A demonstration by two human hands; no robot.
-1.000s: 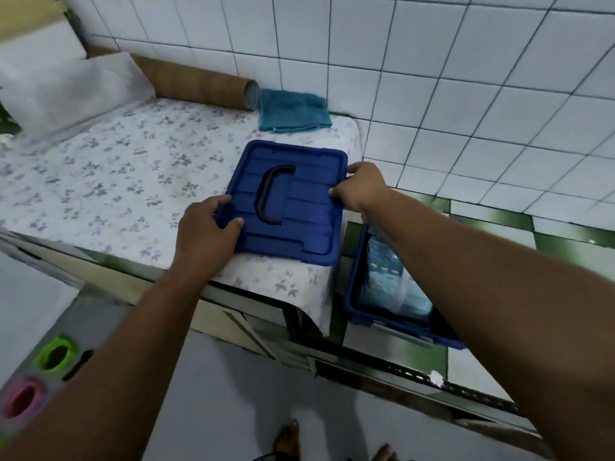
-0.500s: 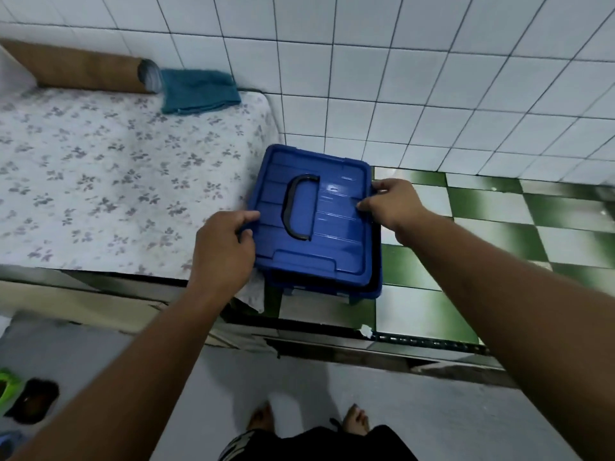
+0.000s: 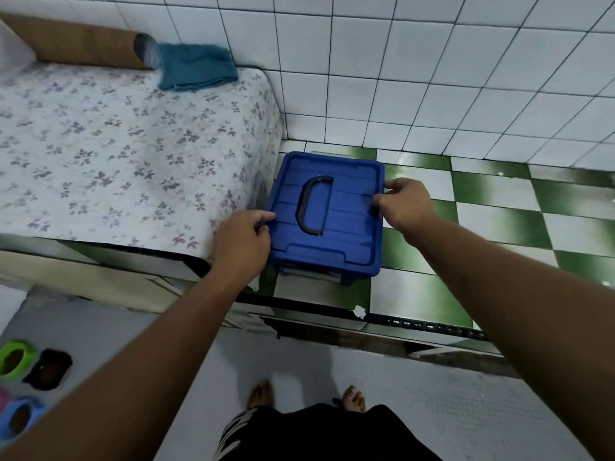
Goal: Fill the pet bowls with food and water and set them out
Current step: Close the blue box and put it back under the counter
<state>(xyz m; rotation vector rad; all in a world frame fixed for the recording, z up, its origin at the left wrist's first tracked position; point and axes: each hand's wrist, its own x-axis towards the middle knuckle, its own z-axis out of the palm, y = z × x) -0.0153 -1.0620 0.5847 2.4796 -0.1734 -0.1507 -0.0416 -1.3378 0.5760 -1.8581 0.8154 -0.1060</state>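
Note:
A blue plastic lid (image 3: 339, 224) with a dark handle sits on top of a blue storage box (image 3: 312, 277) on the green-and-white floor. My left hand (image 3: 243, 241) grips the lid's left edge. Over on the lid's right edge, my right hand (image 3: 404, 204) holds on with curled fingers. The box's contents are hidden under the lid. Small pet bowls stand on the grey mat at the lower left: a green bowl (image 3: 15, 357), a black bowl (image 3: 48, 367) and a blue bowl (image 3: 21, 419).
A low platform with a floral cover (image 3: 116, 144) fills the left side. A brown cardboard roll (image 3: 80, 43) and a teal cloth (image 3: 196, 66) lie at its far end. A white tiled wall (image 3: 432, 78) stands behind. My bare feet (image 3: 263, 394) stand on the grey mat.
Both hands carried the lid off the floral platform to the right and lowered it onto the open blue box, covering what was inside.

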